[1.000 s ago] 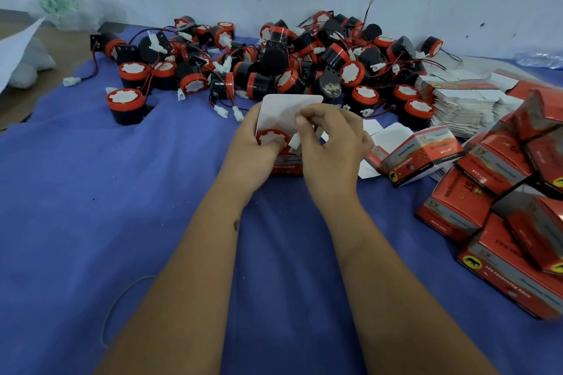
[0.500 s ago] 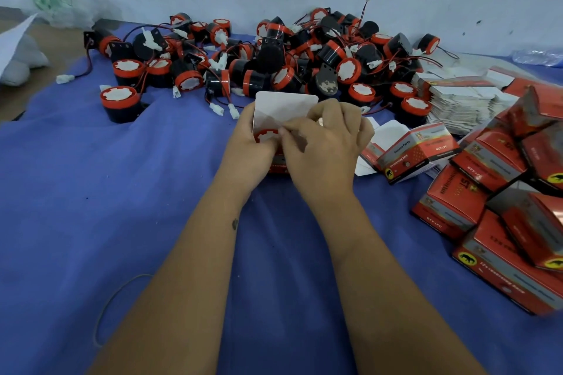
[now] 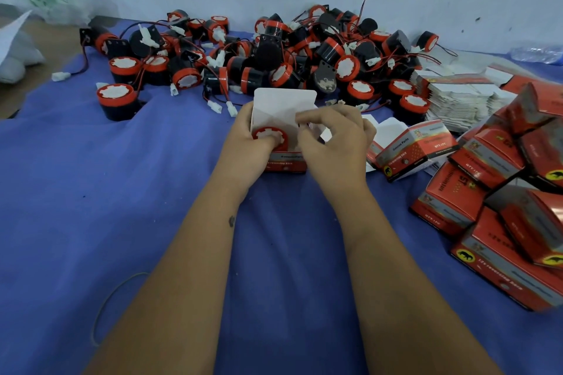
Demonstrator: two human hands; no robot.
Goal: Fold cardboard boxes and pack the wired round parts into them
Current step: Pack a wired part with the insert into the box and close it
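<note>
A small red cardboard box (image 3: 285, 165) stands on the blue cloth in the middle, its white lid flap (image 3: 283, 106) raised. A round part (image 3: 269, 135) with a red rim and white face sits inside it. My left hand (image 3: 246, 146) grips the box's left side, thumb on the part. My right hand (image 3: 333, 143) is curled at the box's right side and pinches a small white flap there. Behind lies a pile of wired round parts (image 3: 292, 52), black with red rims.
Folded red boxes (image 3: 499, 198) are heaped at the right, with one open box (image 3: 417, 146) lying beside my right hand. A stack of flat box blanks (image 3: 463, 97) sits behind them. A loose part (image 3: 117, 100) stands at the left. The blue cloth (image 3: 91, 192) ends at the left.
The round part now shows fully seated in the box. My right hand has shifted from over the part to the box's right flap.
</note>
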